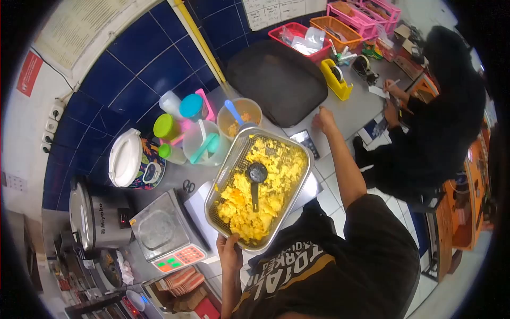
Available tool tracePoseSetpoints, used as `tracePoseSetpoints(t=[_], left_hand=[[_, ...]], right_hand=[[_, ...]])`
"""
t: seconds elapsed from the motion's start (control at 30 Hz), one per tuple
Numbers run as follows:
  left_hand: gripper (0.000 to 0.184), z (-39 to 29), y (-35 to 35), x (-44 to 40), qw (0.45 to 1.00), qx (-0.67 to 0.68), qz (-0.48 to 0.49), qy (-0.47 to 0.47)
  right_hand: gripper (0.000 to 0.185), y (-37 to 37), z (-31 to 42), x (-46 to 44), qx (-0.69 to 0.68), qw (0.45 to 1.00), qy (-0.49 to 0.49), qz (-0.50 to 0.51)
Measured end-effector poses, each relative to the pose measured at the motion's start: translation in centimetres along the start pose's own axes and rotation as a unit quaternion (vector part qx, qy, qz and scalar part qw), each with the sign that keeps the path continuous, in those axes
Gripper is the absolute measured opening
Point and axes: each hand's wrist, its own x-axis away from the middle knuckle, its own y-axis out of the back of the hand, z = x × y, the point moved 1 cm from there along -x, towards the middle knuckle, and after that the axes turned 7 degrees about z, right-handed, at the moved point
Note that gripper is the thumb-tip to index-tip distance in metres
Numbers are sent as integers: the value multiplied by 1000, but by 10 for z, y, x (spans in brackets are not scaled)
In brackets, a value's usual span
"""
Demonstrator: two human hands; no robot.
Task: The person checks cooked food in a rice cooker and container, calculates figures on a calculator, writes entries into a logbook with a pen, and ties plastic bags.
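Silver metal rectangular tray w/ mesh sides [232, 164], heaped w/ yellow crumbly food [234, 210], is mid-view; L hand [230, 251] grips its rim at 7 o'clock. R hand [325, 120], fingers curled, is well apart at 1–2 o'clock; can't tell if it holds anything. Main risk IMO: one-sided grip, so tray could tip toward 1 o'clock if unsupported below (can't tell), spilling food & sliding the black round-headed utensil [257, 173] on top. Also poss.: far rim knocking the translucent round bowl [255, 108] w/ blue spoon [232, 110] at 12.
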Motion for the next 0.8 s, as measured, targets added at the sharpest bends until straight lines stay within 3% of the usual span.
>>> tracePoseSetpoints(t=[0.03, 0.1, 0.13, 0.23, 0.27, 0.3, 0.4, 0.47, 0.5, 0.63, 0.7, 0.8], left_hand=[[39, 9, -21, -3, 1000, -2, -9, -10], [40, 27, -61, -8, 999, -25, -36, -8], [42, 40, -61, -10, 999, -31, -38, -12], [42, 56, -78, -11, 997, -10, -74, -6], [41, 63, -86, -13, 996, -16, -89, -8], [41, 69, -94, -13, 995, -15, -94, -11], [39, 79, -109, -18, 993, -52, -109, -10], [38, 84, -120, -22, 990, -69, -118, 11], [38, 87, -122, -27, 990, -70, -122, 6], [35, 96, -139, -38, 991, -70, -114, 16], [34, 101, -147, -41, 990, -73, -119, 13], [34, 110, -149, -41, 988, -81, -129, -5]], right_hand=[[57, -3, 7, -12, 0, 1000, -1, 13], [49, -10, 20, -15, -177, 976, -126, -3], [45, -11, 20, -25, -242, 959, -142, 25], [47, -10, 13, -50, -296, 934, -182, 86], [47, -15, 13, -58, -299, 934, -194, 27], [47, -14, 13, -63, -296, 934, -196, 32], [47, -16, 7, -78, -288, 934, -190, 92], [52, -24, 17, -71, -279, 915, -203, 208], [52, -35, 22, -72, -278, 914, -204, 214], [61, -53, 25, -68, -204, 950, -193, 135], [59, -42, 25, -55, -197, 970, -139, 9], [47, -36, 14, -87, -288, 942, -168, 29]])
